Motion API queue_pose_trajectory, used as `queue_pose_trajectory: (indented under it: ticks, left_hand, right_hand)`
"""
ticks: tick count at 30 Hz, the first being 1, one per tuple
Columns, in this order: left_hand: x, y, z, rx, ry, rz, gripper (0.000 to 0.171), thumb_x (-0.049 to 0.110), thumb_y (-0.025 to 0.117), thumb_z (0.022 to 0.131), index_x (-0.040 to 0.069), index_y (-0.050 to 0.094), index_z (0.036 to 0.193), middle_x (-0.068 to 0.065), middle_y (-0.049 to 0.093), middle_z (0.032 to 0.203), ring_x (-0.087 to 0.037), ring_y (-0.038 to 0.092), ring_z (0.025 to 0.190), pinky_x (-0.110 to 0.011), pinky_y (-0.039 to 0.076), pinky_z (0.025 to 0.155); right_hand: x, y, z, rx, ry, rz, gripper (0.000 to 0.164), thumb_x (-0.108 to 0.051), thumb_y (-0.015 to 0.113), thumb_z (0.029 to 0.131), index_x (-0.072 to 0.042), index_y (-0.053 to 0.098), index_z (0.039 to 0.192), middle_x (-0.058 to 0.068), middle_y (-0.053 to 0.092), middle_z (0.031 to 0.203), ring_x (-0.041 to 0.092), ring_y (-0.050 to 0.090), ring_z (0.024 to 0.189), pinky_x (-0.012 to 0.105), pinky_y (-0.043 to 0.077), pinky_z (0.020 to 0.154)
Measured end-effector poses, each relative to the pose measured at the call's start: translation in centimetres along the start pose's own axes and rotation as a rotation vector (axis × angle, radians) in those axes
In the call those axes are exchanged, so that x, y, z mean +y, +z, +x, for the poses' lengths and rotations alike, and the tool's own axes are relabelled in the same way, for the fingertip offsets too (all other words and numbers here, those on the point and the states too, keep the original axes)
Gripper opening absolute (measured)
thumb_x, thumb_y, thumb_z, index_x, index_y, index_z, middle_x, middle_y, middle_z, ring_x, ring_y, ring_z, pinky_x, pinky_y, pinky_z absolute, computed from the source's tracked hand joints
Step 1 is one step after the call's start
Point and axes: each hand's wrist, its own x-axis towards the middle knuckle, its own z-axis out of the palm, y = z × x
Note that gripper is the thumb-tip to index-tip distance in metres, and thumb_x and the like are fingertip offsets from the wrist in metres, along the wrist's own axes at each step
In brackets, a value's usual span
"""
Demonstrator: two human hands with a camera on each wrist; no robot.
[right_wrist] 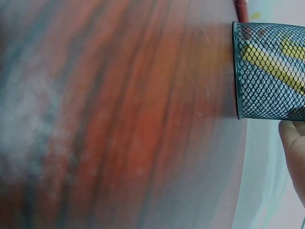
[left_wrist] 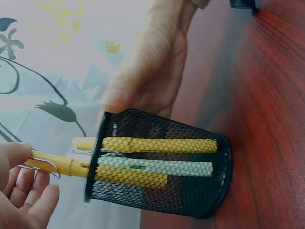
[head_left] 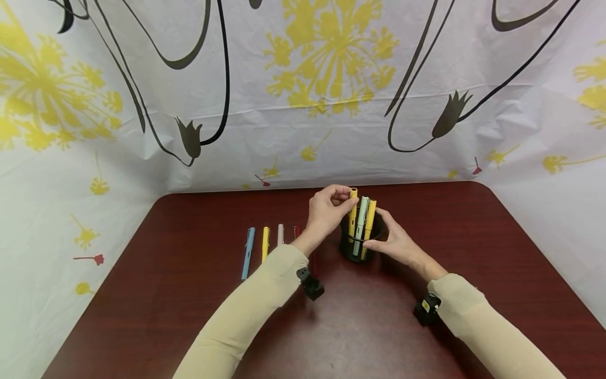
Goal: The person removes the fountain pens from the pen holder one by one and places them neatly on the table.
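Note:
A black mesh pen cup stands upright on the table. My left hand pinches the capped end of a yellow pen, whose lower part is inside the cup. Beside it in the cup are a pale green pen and a second yellow pen, both leaning on the rim. Gripping the cup from the right side is my right hand, its thumb near the rim. In the right wrist view only the lower part of the cup and some of that hand show.
Left of the cup, a blue pen, a yellow pen, a pale pen and a red pen lie in a row, partly behind my left arm. A patterned cloth hangs behind the dark red table.

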Motion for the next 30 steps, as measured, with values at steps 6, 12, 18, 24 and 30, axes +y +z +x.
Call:
queue_pose_trajectory:
  ticks: [6, 12, 18, 24, 30]
  left_hand:
    - [0.5, -0.9, 0.0, 0.052, -0.021, -0.174, 0.025, 0.02, 0.072, 0.084, 0.009, 0.067, 0.105, -0.006, 0.068, 0.095, -0.013, 0.066, 0.081, -0.021, 0.053, 0.066]
    - [1.3, -2.0, 0.2, 0.07, -0.091, -0.483, 0.026, 0.009, 0.069, 0.085, 0.0, 0.063, 0.109, -0.004, 0.061, 0.09, -0.007, 0.062, 0.075, -0.03, 0.057, 0.074]
    - [1.6, -3.9, 0.3, 0.086, -0.14, -0.646, 0.022, 0.002, 0.065, 0.087, -0.003, 0.061, 0.107, 0.0, 0.057, 0.087, -0.007, 0.063, 0.073, -0.029, 0.056, 0.074]
    - [0.7, -6.3, 0.4, 0.12, -0.196, -0.639, 0.021, 0.003, 0.064, 0.088, -0.002, 0.061, 0.108, 0.001, 0.058, 0.087, -0.006, 0.063, 0.072, -0.021, 0.055, 0.067]
    - [-1.2, -9.3, 0.0, 0.108, -0.272, -0.509, 0.026, 0.009, 0.065, 0.089, -0.001, 0.062, 0.112, 0.0, 0.057, 0.087, -0.007, 0.063, 0.074, -0.023, 0.056, 0.07]
  right_hand:
    - [-0.1, 0.0, 0.0, 0.003, 0.009, -0.014, 0.09, -0.023, 0.074, 0.081, -0.003, 0.017, 0.147, 0.023, 0.021, 0.151, 0.04, 0.016, 0.14, 0.065, 0.019, 0.106]
    - [-0.1, 0.0, -0.1, 0.006, 0.018, -0.042, 0.091, -0.025, 0.075, 0.08, -0.003, 0.017, 0.147, 0.024, 0.02, 0.151, 0.042, 0.016, 0.139, 0.065, 0.02, 0.105]
    - [-0.2, -0.2, -0.2, 0.006, 0.035, -0.07, 0.095, -0.027, 0.076, 0.079, -0.003, 0.015, 0.148, 0.024, 0.017, 0.152, 0.043, 0.016, 0.139, 0.064, 0.022, 0.104]
    - [-0.4, -0.2, -0.2, 0.003, 0.023, -0.053, 0.095, -0.025, 0.077, 0.078, -0.004, 0.015, 0.148, 0.024, 0.017, 0.152, 0.042, 0.016, 0.14, 0.064, 0.022, 0.104]
    - [-0.4, -0.2, -0.2, 0.004, 0.017, -0.05, 0.096, -0.025, 0.077, 0.078, -0.004, 0.016, 0.148, 0.023, 0.018, 0.152, 0.042, 0.016, 0.14, 0.063, 0.022, 0.105]
